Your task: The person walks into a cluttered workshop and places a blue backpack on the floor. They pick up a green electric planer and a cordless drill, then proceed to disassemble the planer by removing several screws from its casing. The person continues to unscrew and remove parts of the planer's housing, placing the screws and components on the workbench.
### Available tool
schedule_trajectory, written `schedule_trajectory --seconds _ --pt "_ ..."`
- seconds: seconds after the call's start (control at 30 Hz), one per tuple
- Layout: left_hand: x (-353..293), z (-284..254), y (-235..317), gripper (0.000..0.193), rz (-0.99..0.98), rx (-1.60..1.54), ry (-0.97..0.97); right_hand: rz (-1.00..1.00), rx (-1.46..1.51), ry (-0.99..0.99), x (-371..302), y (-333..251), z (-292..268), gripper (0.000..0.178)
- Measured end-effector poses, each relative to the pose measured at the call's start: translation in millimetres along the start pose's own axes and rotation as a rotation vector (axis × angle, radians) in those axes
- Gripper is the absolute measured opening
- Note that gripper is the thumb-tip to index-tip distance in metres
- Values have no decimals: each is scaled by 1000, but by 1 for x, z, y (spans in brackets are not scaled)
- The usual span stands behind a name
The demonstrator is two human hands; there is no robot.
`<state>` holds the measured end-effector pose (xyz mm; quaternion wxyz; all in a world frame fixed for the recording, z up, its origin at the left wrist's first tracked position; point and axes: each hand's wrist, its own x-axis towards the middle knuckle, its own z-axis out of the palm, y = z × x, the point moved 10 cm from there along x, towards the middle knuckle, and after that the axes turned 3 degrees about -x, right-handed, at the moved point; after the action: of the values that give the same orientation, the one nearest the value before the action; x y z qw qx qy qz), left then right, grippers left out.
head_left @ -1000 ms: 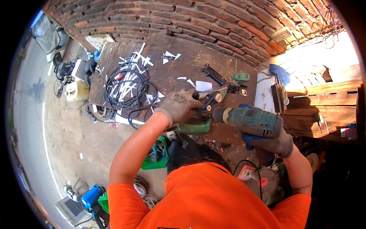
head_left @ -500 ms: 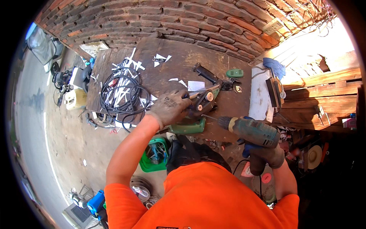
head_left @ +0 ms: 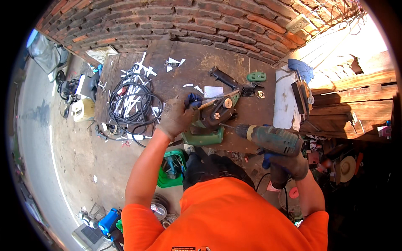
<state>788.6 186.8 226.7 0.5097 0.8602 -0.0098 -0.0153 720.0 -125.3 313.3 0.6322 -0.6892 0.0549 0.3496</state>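
Observation:
My right hand (head_left: 289,165), in a grey and blue work glove, is wrapped round the grip of a green cordless-style power drill (head_left: 274,140). The drill's long thin bit points left at the side of a green power tool (head_left: 211,115) with two round pulleys. This tool lies on the wooden table (head_left: 188,54), its green handle (head_left: 204,137) toward me. My left hand (head_left: 176,115), gloved too, is at the tool's left end. Its fingers are curled together, and what they hold, if anything, is hidden. A black handle (head_left: 222,77) sits beyond the tool.
A coiled black cable (head_left: 134,104) lies over white paper strips on the left. At the right are a small green cover (head_left: 256,76), a white board (head_left: 285,102) and a blue cloth (head_left: 300,69). Below the table stands a green basket (head_left: 171,182). A brick wall (head_left: 188,25) closes the back.
My left hand has drawn back a little from the tool, and its fingers have curled, showing blue glove tips. The drill has moved slightly left, with its bit still by the tool's side.

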Motion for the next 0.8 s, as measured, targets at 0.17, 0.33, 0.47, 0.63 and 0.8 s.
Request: schedule_trajectory --seconds 0.17,0.33,0.47,0.63,0.8 --pt "-2 -7 -7 26 -47 -245 159 -11 -86 0 2 -11 4 49" --pt "-2 -7 -3 28 -120 -358 156 -30 -165 -1 1 -5 2 51" --pt "-3 -5 -21 29 -137 -341 193 -173 -382 -68 8 -21 6 54" --pt "-18 -15 -54 26 -333 -723 316 -3 -263 -93 14 -28 9 57" --pt "-24 -4 -56 24 -381 -480 384 112 -288 -148 25 -41 14 58"
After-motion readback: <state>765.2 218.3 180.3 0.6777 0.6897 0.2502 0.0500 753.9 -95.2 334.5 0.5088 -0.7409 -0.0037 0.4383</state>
